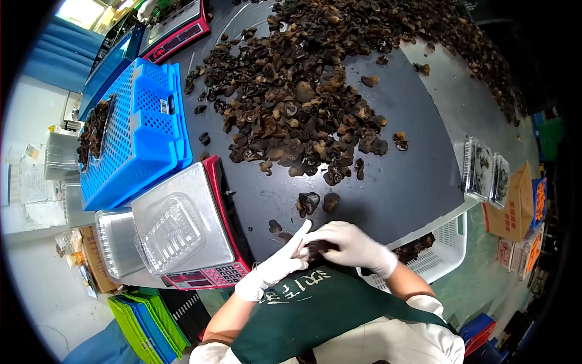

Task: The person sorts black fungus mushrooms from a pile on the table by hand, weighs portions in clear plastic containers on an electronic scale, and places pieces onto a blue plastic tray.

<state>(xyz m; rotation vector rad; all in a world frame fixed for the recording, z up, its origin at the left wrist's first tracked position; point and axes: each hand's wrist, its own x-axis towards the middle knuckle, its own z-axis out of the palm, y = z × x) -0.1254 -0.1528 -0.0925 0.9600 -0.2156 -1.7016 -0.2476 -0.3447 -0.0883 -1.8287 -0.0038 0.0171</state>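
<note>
My left hand (pixel 280 266), in a white glove, is at the table's front edge with its fingers closed around a dark fungus piece (pixel 317 249). Against the same piece, the gloved fingers of my right hand (pixel 351 242) are curled. Just beyond the hands lie loose dark pieces (pixel 308 204) on the dark table mat (pixel 388 200). Farther back spreads a large heap of dark brown fungus (pixel 297 109). On the scale (pixel 182 212) to the left rests a clear plastic tray (pixel 173 233).
A blue crate (pixel 139 127) stands behind the scale. Stacked clear trays (pixel 118 242) are left of it. Filled clear boxes (pixel 485 173) sit at the right edge, above a cardboard box (pixel 515 206). A white basket (pixel 445 255) is below the table's right front edge.
</note>
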